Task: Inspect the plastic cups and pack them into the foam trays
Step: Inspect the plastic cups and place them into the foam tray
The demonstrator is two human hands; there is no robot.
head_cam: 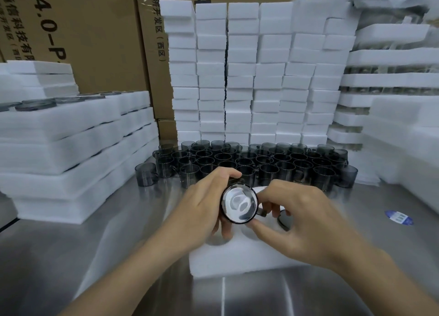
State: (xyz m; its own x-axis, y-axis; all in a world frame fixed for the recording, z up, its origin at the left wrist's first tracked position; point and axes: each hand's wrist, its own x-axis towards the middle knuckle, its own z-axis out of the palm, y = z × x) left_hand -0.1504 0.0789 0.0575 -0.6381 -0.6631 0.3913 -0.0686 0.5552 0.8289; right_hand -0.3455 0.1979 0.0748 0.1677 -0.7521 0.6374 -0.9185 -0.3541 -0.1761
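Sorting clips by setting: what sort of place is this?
Likely a factory packing station: stacked foam trays, cardboard cartons, and rows of dark plastic cups on a steel table.

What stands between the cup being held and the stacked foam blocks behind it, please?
In the head view, a cluster of upright dark cups fills the steel table between the held cup and the foam blocks.

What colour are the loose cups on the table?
Smoky dark grey, see-through; the cups show clearest in head view.
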